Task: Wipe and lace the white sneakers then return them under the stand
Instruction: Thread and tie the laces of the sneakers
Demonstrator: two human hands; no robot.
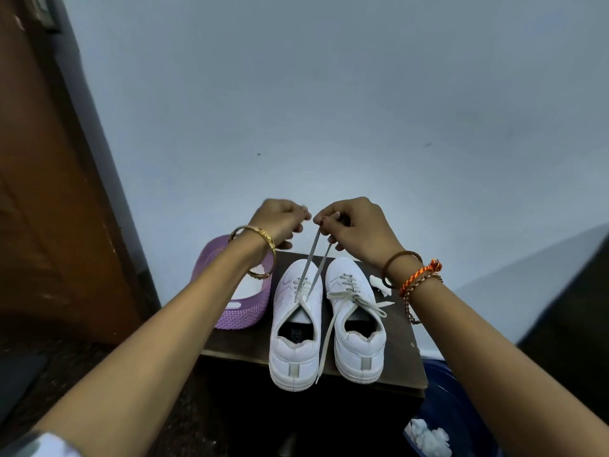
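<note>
On top of the dark stand (400, 364), two white shoes sit side by side, and lacing is nearly done.

Both lace ends (314, 258) of the left shoe (295, 324) are pulled up tight; the left hand (280, 221) pinches one end and the right hand (354, 227) pinches the other; this lace runs through all the holes I can see, but it has no bow yet; the right shoe (357, 321) is laced too, with its lace (354, 301) lying loose and not tied; both shoes look clean, so wiping seems done; a white wipe (379, 284) lies just beside the right shoe; a purple basket (237, 308) stands by the left shoe; tying may come next, and the shoes must go back under the stand.
</note>
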